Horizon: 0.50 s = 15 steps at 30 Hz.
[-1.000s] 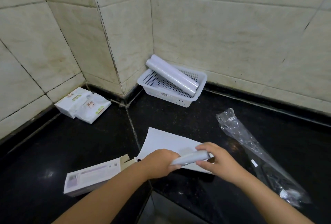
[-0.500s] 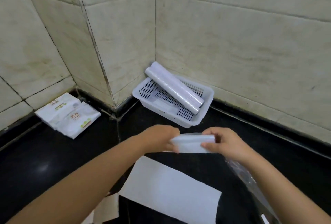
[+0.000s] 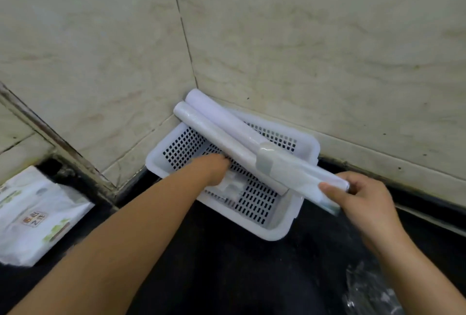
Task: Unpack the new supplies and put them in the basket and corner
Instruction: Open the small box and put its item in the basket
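- Two walls (image 3: 315,37) of large pale cream tiles, faintly veined like marble, meet in an inside corner near the middle of the view.
- Thin dark grout lines (image 3: 182,27) run between the tiles — one climbs from the corner almost straight up.
- To the left the wall steps outward; that outer edge (image 3: 50,138) looks grimy and darkened, with dirt gathered where it meets the surface below.
- A low band of the same cream tile (image 3: 378,156) runs along the foot of the right-hand wall.
- The tabletop (image 3: 239,277) is glossy black stone, dimly reflecting.
- The light is soft and even — no hard shadows on the tiles.
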Motion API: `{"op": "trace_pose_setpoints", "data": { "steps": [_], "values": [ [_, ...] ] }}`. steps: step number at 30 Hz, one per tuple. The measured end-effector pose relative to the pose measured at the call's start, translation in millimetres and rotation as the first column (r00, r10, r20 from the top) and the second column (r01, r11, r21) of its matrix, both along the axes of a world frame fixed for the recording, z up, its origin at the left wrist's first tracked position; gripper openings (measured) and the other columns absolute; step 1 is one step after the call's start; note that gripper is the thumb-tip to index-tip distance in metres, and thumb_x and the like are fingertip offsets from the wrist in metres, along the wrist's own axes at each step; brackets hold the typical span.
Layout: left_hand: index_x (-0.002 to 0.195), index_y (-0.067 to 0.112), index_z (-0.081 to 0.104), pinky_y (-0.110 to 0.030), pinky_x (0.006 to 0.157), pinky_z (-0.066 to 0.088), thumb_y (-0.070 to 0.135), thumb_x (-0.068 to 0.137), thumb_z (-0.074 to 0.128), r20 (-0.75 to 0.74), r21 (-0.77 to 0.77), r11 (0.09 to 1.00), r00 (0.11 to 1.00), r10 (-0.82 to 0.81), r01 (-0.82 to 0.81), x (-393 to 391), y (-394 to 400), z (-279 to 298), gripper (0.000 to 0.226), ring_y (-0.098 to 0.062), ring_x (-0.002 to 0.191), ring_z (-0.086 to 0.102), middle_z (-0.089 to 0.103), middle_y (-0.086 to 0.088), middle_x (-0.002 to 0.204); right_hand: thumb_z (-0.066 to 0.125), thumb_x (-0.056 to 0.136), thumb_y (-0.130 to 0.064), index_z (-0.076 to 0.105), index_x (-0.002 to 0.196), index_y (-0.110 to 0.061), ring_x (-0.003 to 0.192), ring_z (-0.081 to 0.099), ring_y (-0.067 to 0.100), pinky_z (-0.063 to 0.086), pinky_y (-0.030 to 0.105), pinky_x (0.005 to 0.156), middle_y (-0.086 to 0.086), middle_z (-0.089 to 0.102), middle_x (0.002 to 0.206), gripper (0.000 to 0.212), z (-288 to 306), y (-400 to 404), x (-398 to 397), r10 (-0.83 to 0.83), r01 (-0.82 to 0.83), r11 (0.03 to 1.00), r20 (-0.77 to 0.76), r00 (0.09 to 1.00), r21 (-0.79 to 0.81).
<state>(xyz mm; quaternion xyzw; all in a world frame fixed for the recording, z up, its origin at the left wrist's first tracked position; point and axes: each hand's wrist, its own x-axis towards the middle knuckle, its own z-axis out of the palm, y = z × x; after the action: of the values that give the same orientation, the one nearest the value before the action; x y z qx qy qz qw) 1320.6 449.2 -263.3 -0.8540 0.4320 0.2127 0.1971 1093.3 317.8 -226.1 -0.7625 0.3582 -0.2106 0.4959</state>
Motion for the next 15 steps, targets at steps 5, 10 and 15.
{"op": "trace_pose_setpoints", "data": {
  "steps": [5, 10, 15],
  "values": [
    [0.137, 0.011, 0.037, -0.037, 0.1, 0.043, 0.002, 0.09, 0.045, 0.007, 0.089, 0.994, 0.998, -0.064, 0.063, 10.2, -7.5, -11.9, 0.049, -0.028, 0.119, 0.049, 0.046, -0.011, 0.137, 0.066, 0.079, -0.01, 0.06, 0.059, -0.021, 0.058, 0.054, 0.02, 0.041, 0.029, 0.055, 0.007, 0.062, 0.064, 0.024, -5.4, -3.8, 6.9, 0.02, -0.021, 0.999, 0.002, 1.0, 0.04],
    [0.126, 0.01, 0.053, -0.036, 0.096, 0.043, 0.004, 0.093, 0.042, 0.069, 0.212, 0.958, 0.975, -0.209, 0.191, 10.4, 15.0, 5.7, 0.035, -0.027, 0.116, 0.049, 0.052, -0.011, 0.128, 0.065, 0.08, -0.013, 0.058, 0.06, -0.028, 0.059, 0.054, 0.02, 0.041, 0.027, 0.055, 0.006, 0.062, 0.064, 0.026, 6.1, 6.7, 24.2, 0.11, -0.11, 0.994, -0.012, 0.994, 0.0],
    [0.115, 0.019, 0.058, -0.031, 0.088, 0.037, 0.011, 0.091, 0.045, 0.363, 0.009, 0.98, 0.913, -0.188, 0.199, 13.6, 57.9, 41.3, 0.029, -0.023, 0.114, 0.045, 0.051, -0.004, 0.12, 0.06, 0.083, -0.022, 0.059, 0.074, -0.019, 0.055, 0.045, 0.005, 0.031, 0.016, 0.049, -0.009, 0.049, 0.059, 0.01, 3.6, 36.9, 72.4, 0.269, -0.287, 0.953, -0.164, 0.949, -0.099]
  ]
}}
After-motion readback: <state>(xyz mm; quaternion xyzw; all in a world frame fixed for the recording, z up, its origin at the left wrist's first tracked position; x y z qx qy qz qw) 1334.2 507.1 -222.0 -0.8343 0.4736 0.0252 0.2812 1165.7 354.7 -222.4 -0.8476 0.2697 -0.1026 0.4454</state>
